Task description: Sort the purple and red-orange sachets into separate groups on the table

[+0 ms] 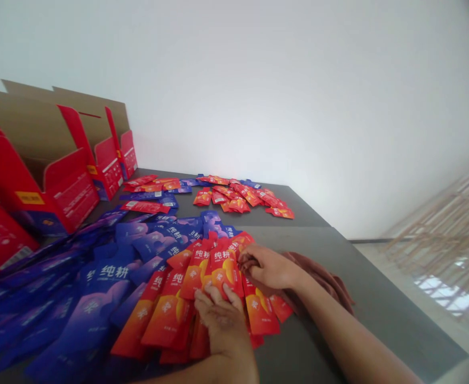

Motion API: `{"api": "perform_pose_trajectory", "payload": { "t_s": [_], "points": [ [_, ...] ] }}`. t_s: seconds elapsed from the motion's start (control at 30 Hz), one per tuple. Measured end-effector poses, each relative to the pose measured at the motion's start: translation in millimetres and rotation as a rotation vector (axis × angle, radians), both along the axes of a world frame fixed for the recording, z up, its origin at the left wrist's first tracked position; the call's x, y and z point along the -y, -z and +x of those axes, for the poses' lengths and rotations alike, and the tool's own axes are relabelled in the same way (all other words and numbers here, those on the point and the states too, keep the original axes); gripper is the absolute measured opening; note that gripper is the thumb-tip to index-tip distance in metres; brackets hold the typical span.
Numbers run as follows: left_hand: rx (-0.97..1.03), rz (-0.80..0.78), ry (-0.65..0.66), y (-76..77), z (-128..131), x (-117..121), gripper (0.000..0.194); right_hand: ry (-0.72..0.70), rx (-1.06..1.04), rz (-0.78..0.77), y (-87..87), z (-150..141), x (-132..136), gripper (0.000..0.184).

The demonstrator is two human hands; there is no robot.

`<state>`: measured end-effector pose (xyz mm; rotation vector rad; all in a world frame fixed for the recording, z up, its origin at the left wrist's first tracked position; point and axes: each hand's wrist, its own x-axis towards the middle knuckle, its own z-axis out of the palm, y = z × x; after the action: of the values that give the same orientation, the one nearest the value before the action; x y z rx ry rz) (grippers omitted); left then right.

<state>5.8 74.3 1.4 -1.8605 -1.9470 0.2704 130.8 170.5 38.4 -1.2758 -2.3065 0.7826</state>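
My left hand [221, 316] lies with its fingers spread on a heap of red-and-orange sachets [166, 320]. Under its fingertips is the lower part of one upright-facing sachet [220, 258]. My right hand [272, 268] is at the right edge of that sachet, fingers curled in and closed; whether a sachet edge is pinched between them is hidden. Further red-and-orange sachets [260, 312] show below the right hand. To the left, a large pile of blue-and-purple sachets [98, 298] spreads over the table and partly under the red ones.
Open red cardboard boxes [72, 186] with raised brown flaps stand in a row on the left. Loose red and blue sachets [238, 194] lie farther back on the grey table [378, 314]. A brown cloth [326, 280] lies beneath my right forearm. A white wall rises behind.
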Motion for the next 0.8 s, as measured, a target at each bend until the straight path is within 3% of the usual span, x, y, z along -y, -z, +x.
{"api": "perform_pose_trajectory", "payload": {
  "t_s": [0.1, 0.23, 0.3, 0.4, 0.53, 0.67, 0.8],
  "points": [
    [-0.006, -0.001, 0.002, -0.5, 0.2, 0.0, 0.046, -0.028, -0.134, -0.096, -11.0, 14.8, 0.0, 0.034],
    [-0.001, -0.016, 0.016, -0.5, -0.5, 0.0, 0.046, 0.231, -0.262, 0.061, -25.4, 26.7, -31.2, 0.025],
    [-0.005, -0.020, 0.013, -0.1, -0.6, -0.2, 0.046, 0.267, -0.234, 0.127, -23.1, 18.8, -46.4, 0.026],
    [-0.013, 0.005, 0.005, 0.7, -0.5, -0.6, 0.046, 0.128, -0.089, 0.127, -8.5, -2.9, -52.0, 0.028],
    [0.052, 0.000, 0.018, 0.8, 0.2, -0.4, 0.047, -0.002, -0.011, 0.015, 3.4, -12.5, -33.6, 0.034],
    [0.022, -0.001, 0.014, -1.1, 1.2, 0.5, 0.046, -0.082, -0.182, -0.155, -12.9, 3.1, -32.7, 0.033],
    [-0.026, 0.012, 0.005, -2.5, 1.1, 1.0, 0.047, 0.022, -0.302, -0.012, -22.5, 0.4, -59.3, 0.039]
  ]
}}
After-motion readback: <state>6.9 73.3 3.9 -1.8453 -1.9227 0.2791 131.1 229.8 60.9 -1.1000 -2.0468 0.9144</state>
